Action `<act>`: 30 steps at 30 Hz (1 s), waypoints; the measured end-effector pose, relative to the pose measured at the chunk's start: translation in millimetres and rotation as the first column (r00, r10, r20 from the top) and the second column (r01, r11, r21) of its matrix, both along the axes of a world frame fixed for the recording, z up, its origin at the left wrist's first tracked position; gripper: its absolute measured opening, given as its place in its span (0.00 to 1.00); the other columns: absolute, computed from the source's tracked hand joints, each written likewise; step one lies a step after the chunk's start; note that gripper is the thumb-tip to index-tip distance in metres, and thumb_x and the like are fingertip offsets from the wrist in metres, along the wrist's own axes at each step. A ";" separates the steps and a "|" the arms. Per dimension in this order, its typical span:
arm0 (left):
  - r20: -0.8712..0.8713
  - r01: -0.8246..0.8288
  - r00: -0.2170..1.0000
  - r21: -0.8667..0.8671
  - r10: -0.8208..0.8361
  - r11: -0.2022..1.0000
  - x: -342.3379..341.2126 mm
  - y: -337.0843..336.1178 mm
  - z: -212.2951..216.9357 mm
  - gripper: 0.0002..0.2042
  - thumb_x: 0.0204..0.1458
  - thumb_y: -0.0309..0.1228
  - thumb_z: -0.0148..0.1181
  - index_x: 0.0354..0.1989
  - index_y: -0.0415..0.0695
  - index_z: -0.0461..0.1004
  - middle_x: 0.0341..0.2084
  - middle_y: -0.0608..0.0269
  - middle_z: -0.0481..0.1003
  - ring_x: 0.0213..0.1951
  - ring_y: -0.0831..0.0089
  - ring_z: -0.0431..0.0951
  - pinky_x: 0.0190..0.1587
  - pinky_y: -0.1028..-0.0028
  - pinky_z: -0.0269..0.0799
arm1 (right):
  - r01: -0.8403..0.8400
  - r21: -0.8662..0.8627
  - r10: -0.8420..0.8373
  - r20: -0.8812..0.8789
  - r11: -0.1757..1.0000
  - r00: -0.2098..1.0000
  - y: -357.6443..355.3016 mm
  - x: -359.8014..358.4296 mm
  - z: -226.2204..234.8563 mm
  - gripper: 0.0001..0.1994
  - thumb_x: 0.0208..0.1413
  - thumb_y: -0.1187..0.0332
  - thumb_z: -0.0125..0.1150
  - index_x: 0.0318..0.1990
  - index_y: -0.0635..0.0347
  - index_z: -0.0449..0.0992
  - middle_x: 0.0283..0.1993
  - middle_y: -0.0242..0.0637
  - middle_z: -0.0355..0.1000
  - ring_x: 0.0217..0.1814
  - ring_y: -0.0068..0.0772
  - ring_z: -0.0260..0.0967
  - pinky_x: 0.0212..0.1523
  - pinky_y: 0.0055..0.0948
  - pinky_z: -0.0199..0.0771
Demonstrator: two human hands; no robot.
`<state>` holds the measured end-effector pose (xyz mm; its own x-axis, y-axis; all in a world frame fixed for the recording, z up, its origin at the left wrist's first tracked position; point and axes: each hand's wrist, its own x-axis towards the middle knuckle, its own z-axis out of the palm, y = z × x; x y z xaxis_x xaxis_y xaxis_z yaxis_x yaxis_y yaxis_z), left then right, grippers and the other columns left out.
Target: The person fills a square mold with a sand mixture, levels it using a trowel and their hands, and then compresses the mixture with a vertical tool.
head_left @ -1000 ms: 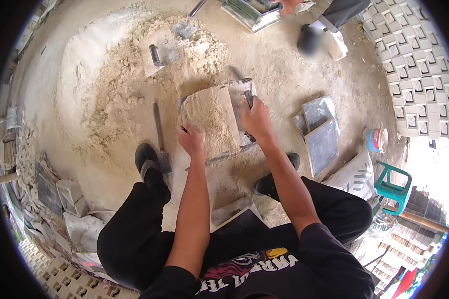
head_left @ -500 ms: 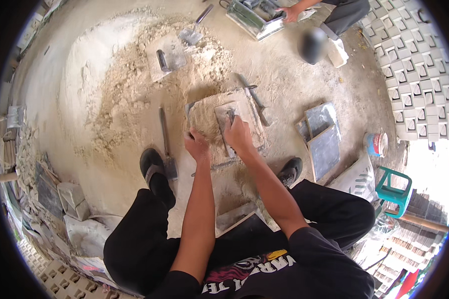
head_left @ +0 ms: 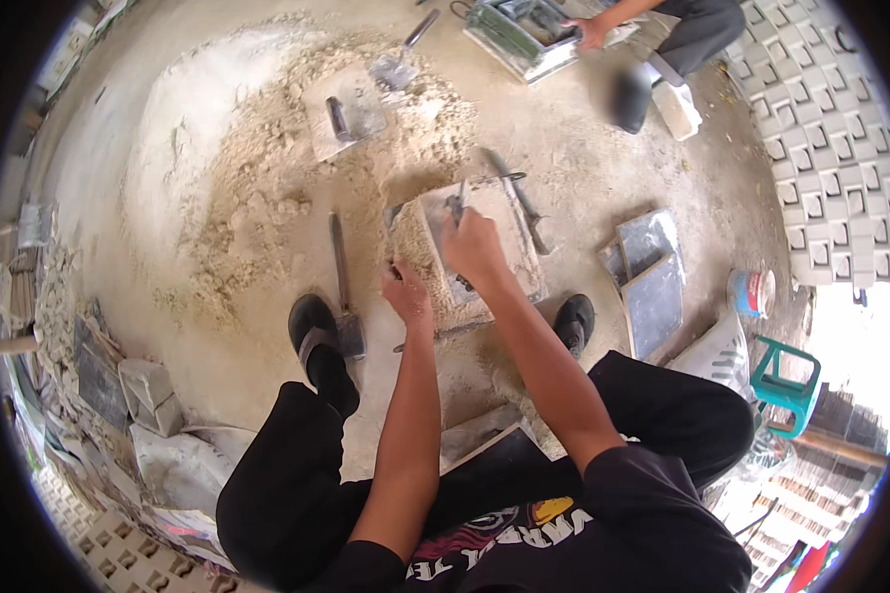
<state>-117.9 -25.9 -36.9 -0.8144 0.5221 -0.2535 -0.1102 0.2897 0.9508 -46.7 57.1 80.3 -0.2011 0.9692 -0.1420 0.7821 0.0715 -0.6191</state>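
Note:
My right hand grips the handle of a flat rectangular float, which lies over the sandy mix in a square mould on the ground between my feet. The float looks slightly tilted. At the mould's left side my left hand is closed, with a small dark part showing by its fingers; what it holds is mostly hidden. Damp, crumbly mix shows between my two hands. A long-handled hammer-like tool lies left of the mould, and a dark bar lies along its right side.
A sand heap spreads at the far left, with another float and a small shovel on it. Dark panels, a bucket and a green stool stand right. Beyond, another person's hand touches a second mould.
My right hand and the float have moved a little left and away from me across the mould. My left hand stays at the mould's left side. The whole view has shifted slightly.

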 end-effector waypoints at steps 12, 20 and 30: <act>0.698 -0.342 0.685 0.057 0.207 0.938 -29.7 6.8 -5.2 0.33 0.63 0.57 0.38 0.64 0.41 0.61 0.58 0.57 0.68 0.59 0.64 0.66 0.64 0.66 0.55 | 0.021 -0.040 -0.022 -0.042 0.999 0.999 -22.1 -28.4 28.4 0.21 0.61 0.58 0.50 0.35 0.75 0.73 0.34 0.69 0.72 0.42 0.73 0.69 0.46 0.55 0.70; 0.761 -0.380 0.648 0.282 0.036 0.881 -29.1 2.8 -13.5 0.28 0.65 0.50 0.39 0.64 0.41 0.60 0.59 0.56 0.66 0.59 0.65 0.66 0.63 0.64 0.56 | -0.034 -0.056 0.035 0.018 0.998 0.999 -26.4 -33.0 -6.4 0.19 0.61 0.60 0.50 0.37 0.74 0.70 0.34 0.68 0.72 0.40 0.70 0.71 0.43 0.56 0.71; 0.751 -0.290 0.659 0.292 -0.032 0.911 -40.5 7.9 2.0 0.35 0.62 0.57 0.39 0.67 0.39 0.55 0.67 0.55 0.57 0.68 0.62 0.53 0.70 0.60 0.39 | 0.011 -0.040 -0.010 0.009 0.999 1.000 -49.3 -11.9 10.5 0.18 0.62 0.60 0.50 0.33 0.72 0.70 0.30 0.66 0.72 0.35 0.70 0.72 0.38 0.55 0.72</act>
